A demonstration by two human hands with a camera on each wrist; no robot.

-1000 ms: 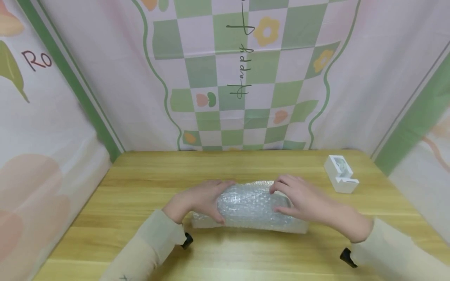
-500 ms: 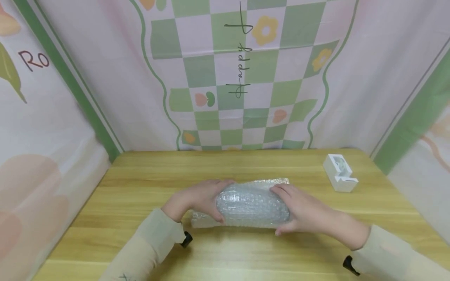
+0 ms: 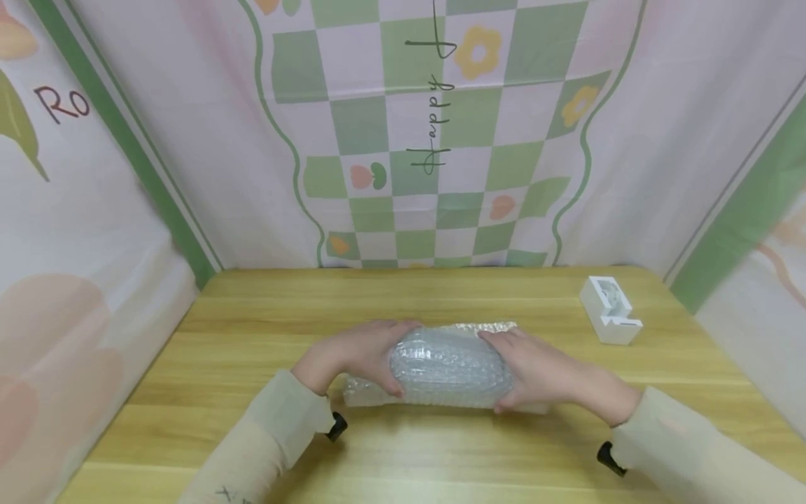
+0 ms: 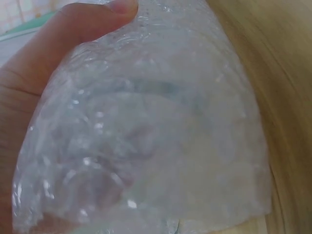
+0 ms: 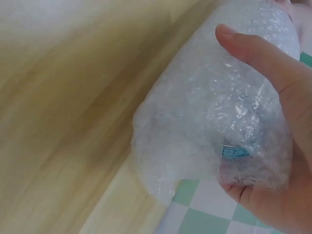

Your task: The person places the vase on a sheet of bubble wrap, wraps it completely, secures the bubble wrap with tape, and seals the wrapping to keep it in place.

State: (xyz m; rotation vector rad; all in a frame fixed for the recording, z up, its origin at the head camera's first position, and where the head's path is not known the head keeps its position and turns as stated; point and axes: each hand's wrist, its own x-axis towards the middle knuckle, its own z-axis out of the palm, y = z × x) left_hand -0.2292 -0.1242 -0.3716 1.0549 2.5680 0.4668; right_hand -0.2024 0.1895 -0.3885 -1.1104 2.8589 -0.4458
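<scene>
A roll of clear bubble wrap (image 3: 450, 367) lies across the table in front of me, wound around a rounded object that shows only dimly through the layers. In the right wrist view a small teal-edged part (image 5: 235, 152) shows in the roll's end. My left hand (image 3: 368, 357) grips the left part of the roll, thumb on the near side and fingers over the far side. Around the right part curls my right hand (image 3: 535, 367), thumb low on the near side. Loose wrap sticks out past both hands.
Toward the back right of the wooden table (image 3: 283, 294) stands a white tape dispenser (image 3: 611, 311) with a roll in it. Printed fabric (image 3: 415, 140) hangs behind the table, and more hangs at both sides.
My right hand has come down from a looser hold near the top and closed around the roll's right part, its thumb now lower. The left hand has kept its grip.
</scene>
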